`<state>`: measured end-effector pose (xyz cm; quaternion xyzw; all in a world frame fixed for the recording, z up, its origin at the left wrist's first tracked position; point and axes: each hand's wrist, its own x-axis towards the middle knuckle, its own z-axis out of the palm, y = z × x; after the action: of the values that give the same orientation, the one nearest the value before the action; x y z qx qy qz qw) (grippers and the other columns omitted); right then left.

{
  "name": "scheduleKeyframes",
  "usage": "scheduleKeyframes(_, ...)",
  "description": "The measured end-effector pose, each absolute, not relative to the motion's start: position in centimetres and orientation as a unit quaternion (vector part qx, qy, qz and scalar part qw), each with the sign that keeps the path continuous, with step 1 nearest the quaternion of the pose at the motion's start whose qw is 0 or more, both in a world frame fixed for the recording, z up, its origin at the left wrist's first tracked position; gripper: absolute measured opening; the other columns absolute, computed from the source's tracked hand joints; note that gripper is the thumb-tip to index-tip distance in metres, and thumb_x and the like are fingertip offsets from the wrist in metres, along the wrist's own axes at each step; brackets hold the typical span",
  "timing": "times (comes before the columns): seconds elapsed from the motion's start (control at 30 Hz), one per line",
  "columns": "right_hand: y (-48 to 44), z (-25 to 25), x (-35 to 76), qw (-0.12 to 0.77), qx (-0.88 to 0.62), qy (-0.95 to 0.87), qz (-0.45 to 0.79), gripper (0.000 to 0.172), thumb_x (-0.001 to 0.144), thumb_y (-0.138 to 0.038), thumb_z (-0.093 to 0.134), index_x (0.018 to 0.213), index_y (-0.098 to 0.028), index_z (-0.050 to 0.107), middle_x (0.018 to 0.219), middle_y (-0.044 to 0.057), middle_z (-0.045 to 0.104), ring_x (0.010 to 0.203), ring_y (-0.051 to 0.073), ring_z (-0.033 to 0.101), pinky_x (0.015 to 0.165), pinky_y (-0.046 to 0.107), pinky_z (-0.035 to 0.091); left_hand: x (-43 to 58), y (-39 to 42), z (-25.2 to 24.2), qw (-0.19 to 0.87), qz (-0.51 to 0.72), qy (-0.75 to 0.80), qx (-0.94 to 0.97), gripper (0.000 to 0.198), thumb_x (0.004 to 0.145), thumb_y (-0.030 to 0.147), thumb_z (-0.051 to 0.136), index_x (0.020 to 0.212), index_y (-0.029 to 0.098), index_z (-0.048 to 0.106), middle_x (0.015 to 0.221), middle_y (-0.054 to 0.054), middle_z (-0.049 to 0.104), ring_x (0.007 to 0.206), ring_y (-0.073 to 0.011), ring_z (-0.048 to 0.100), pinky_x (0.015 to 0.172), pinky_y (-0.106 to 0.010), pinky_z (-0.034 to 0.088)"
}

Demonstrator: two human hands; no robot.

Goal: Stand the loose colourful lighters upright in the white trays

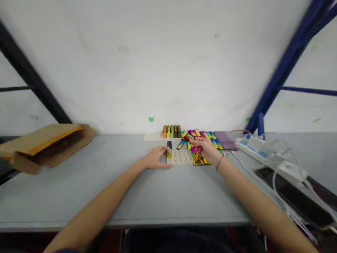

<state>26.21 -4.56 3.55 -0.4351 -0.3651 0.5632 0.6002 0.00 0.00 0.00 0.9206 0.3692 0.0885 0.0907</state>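
Note:
My left hand (155, 157) bends around the left end of a white tray with round hollows (181, 159), thumb along its near corner and fingers towards its far side. A few lighters with black tops (169, 150) stand upright in the tray's left end, beside those fingers. My right hand (206, 147) is over the tray's right end, its fingers closed on a shiny coloured foil sleeve (188, 137). More loose foil sleeves (198, 154), gold, pink, blue and green, lie under and around this hand; the palm hides some.
Rows of black-topped lighters (171, 131) stand by the wall, next to another white tray (152, 136). An open cardboard box (52, 140) lies at left. Right of the sleeves are a power strip (263, 151), loose white cables and a dark phone (292, 193).

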Motion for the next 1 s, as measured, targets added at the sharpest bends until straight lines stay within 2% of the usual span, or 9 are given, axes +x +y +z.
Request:
scheduleKeyframes(0.13,-5.2,3.7,25.8,0.587,-0.402,-0.365,0.600,0.025,0.068,-0.025,0.076,0.084,-0.018,0.058,0.084,0.004,0.069,0.060,0.011,0.059,0.053,0.024,0.048,-0.2,0.0,0.0,0.087,0.090,0.373,0.920,0.066,0.070,0.069,0.064,0.113,0.020,0.051,0.126,-0.012,0.051,0.118,-0.0338,0.046,0.098,-0.045,0.034)
scheduleKeyframes(0.2,-5.4,3.6,25.7,0.579,-0.417,-0.388,0.584,0.022,0.076,-0.035,0.070,0.086,-0.021,0.055,0.085,0.003,0.068,0.048,0.009,0.053,0.044,0.024,0.043,-0.2,0.0,0.0,0.087,0.086,0.372,0.920,0.066,0.070,0.069,0.064,0.112,0.020,0.051,0.125,-0.011,0.051,0.116,-0.0334,0.047,0.098,-0.045,0.034)
scheduleKeyframes(0.27,-5.3,3.5,25.6,0.562,-0.445,-0.426,0.552,0.021,0.080,-0.039,0.064,0.080,-0.022,0.053,0.071,-0.001,0.063,0.037,0.006,0.037,0.036,0.023,0.031,-0.3,0.1,0.1,0.085,0.082,0.373,0.920,0.066,0.071,0.069,0.064,0.113,0.020,0.051,0.124,-0.011,0.051,0.115,-0.0332,0.047,0.097,-0.045,0.034)
scheduleKeyframes(0.33,-5.2,3.5,25.5,0.549,-0.459,-0.442,0.540,0.020,0.078,-0.035,0.063,0.071,-0.021,0.051,0.057,-0.003,0.053,0.037,0.006,0.032,0.036,0.023,0.027,-0.3,0.2,0.2,0.086,0.077,0.374,0.920,0.066,0.072,0.069,0.063,0.113,0.020,0.051,0.125,-0.011,0.051,0.115,-0.0333,0.046,0.097,-0.045,0.034)
scheduleKeyframes(0.5,-5.4,4.1,24.8,0.595,-0.417,-0.427,0.538,0.018,0.064,-0.021,0.071,0.075,-0.018,0.058,0.075,0.001,0.061,0.059,0.010,0.053,0.053,0.023,0.043,-0.4,0.4,0.2,0.084,0.075,0.376,0.920,0.064,0.072,0.067,0.064,0.113,0.020,0.050,0.125,-0.011,0.050,0.117,-0.0330,0.045,0.098,-0.045,0.034)
scheduleKeyframes(0.6,-6.0,4.5,24.0,0.596,-0.396,-0.424,0.555,0.028,0.071,-0.035,0.070,0.091,-0.021,0.057,0.085,0.002,0.065,0.065,0.011,0.057,0.058,0.024,0.047,-0.3,0.4,0.2,0.084,0.076,0.378,0.919,0.063,0.072,0.066,0.065,0.113,0.020,0.051,0.123,-0.011,0.052,0.115,-0.0327,0.047,0.097,-0.045,0.035)
scheduleKeyframes(0.7,-6.4,4.4,23.4,0.572,-0.401,-0.429,0.573,0.035,0.078,-0.049,0.063,0.102,-0.028,0.050,0.067,-0.006,0.056,0.052,0.009,0.049,0.050,0.022,0.043,-0.3,0.4,0.1,0.080,0.080,0.379,0.918,0.063,0.071,0.066,0.066,0.111,0.020,0.052,0.121,-0.010,0.053,0.113,-0.0327,0.048,0.096,-0.044,0.036)
scheduleKeyframes(0.83,-6.0,3.3,23.2,0.566,-0.458,-0.470,0.499,0.041,0.080,-0.062,0.054,0.071,-0.022,0.045,0.048,-0.009,0.027,0.041,0.007,0.024,0.040,0.021,0.021,-0.3,0.4,0.1,0.079,0.081,0.375,0.920,0.061,0.072,0.066,0.066,0.110,0.020,0.053,0.121,-0.010,0.053,0.114,-0.0327,0.048,0.096,-0.044,0.035)
scheduleKeyframes(1.0,-5.4,2.0,23.6,0.556,-0.557,-0.540,0.298,0.049,0.079,-0.055,0.056,0.051,-0.023,0.030,0.048,-0.005,0.027,0.048,0.009,0.026,0.046,0.026,0.019,-0.2,0.3,0.1,0.078,0.077,0.379,0.919,0.062,0.072,0.065,0.065,0.111,0.020,0.052,0.123,-0.011,0.052,0.115,-0.0329,0.047,0.097,-0.045,0.035)
